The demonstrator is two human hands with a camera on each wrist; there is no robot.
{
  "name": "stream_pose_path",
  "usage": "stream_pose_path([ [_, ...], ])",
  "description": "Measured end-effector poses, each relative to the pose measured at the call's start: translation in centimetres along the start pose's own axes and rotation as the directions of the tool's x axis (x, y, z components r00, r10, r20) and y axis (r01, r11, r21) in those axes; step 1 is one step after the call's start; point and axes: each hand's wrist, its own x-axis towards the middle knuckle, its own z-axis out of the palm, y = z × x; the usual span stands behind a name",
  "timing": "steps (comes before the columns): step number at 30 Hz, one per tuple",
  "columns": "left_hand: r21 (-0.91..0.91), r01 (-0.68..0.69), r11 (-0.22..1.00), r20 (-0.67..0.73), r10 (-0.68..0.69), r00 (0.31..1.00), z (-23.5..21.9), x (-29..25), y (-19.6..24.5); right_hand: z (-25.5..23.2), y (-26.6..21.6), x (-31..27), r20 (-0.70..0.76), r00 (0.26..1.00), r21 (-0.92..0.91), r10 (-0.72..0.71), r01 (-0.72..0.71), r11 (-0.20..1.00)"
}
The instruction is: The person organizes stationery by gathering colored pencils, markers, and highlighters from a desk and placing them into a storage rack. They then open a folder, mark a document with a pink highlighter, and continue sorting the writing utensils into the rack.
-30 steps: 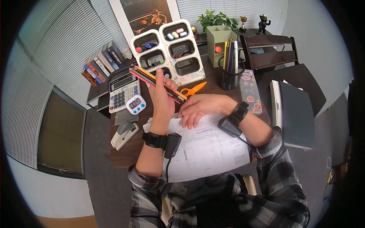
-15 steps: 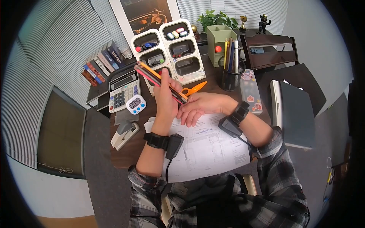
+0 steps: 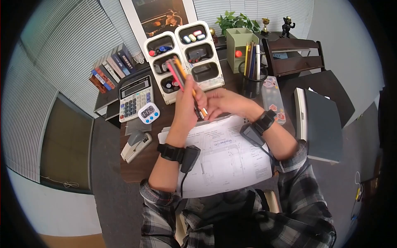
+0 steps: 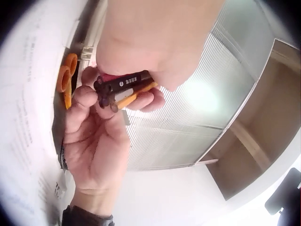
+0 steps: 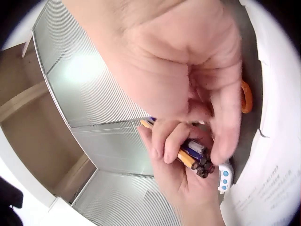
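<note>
two hands working a bundle of pencils over the desk

the left hand point(image 3: 187, 105) is gripping a bundle of pencils point(image 3: 184, 84), fingers curled round it, with the bundle tilting from about 11 o'clock down to 5 o'clock above the desk point(image 3: 136, 165). the right hand point(image 3: 225, 103) is sitting at 3 o'clock of the left one, its fingers bent and touching the lower ends of the pencils; in the right wrist view the fingertips point(image 5: 221, 150) are meeting those ends, though a firm pinch cannot be told. the pencils are hanging just above the top edge of the printed sheets point(image 3: 223, 157).

at 12 o'clock of the hands the white organiser tray point(image 3: 213, 84) is leaning. orange scissors point(image 4: 66, 84) are lying under the hands. a calculator point(image 3: 134, 99) and a small timer point(image 3: 148, 113) are lying at 9 o'clock, a stapler point(image 3: 134, 144) at 8 o'clock, a pencil cup point(image 3: 250, 87) at 2 o'clock.
</note>
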Motion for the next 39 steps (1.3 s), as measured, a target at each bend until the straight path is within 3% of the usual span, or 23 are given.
stream_pose_path([
  [2,0.088,0.044,0.995,0.085,-0.052,0.995,0.2,-0.4,-0.3,0.1,0.1,0.5,-0.228,0.958,0.175,-0.172,0.214,0.961],
  [3,0.114,0.093,0.989,0.147,-0.109,0.983,0.2,-0.5,-0.5,0.0,0.1,0.5,-0.272,0.949,0.184,-0.16,0.214,0.959],
  [4,0.143,0.139,0.98,0.204,-0.167,0.965,0.3,-0.6,-0.6,-0.3,0.3,0.6,-0.273,0.949,0.183,-0.159,0.214,0.96],
  [6,0.168,0.153,0.974,0.243,-0.192,0.951,0.4,-0.7,-0.7,-1.1,0.9,0.9,-0.251,0.944,0.364,-0.215,0.297,0.883],
  [8,0.24,0.186,0.953,0.269,-0.249,0.93,0.6,-0.7,-1.0,-0.6,0.2,0.8,-0.2,0.959,0.359,-0.201,0.263,0.896],
  [9,0.242,0.215,0.946,0.244,-0.274,0.93,0.6,-0.7,-1.4,-0.3,0.1,1.0,-0.257,0.944,0.307,-0.206,0.282,0.909],
  [14,0.228,0.165,0.959,0.247,-0.221,0.944,0.6,-0.5,-2.1,0.3,-0.8,0.3,-0.324,0.917,0.167,-0.234,0.299,0.94],
  [19,0.247,0.103,0.964,0.26,-0.168,0.951,0.2,-0.4,-2.5,0.6,-0.7,0.3,-0.367,0.905,0.19,-0.213,0.297,0.936],
  [24,0.204,0.101,0.974,0.173,-0.138,0.975,0.6,-0.6,-2.4,-0.1,-0.2,0.4,-0.381,0.905,0.285,-0.19,0.311,0.907],
  [33,0.164,0.093,0.982,0.157,-0.119,0.98,0.2,-0.3,-2.7,-0.3,0.1,1.0,-0.494,0.848,0.228,-0.194,0.341,0.912],
  [39,0.21,0.097,0.973,0.127,-0.126,0.984,0.3,-0.5,-2.6,0.0,0.0,0.8,-0.529,0.811,0.087,-0.252,0.347,0.934],
])
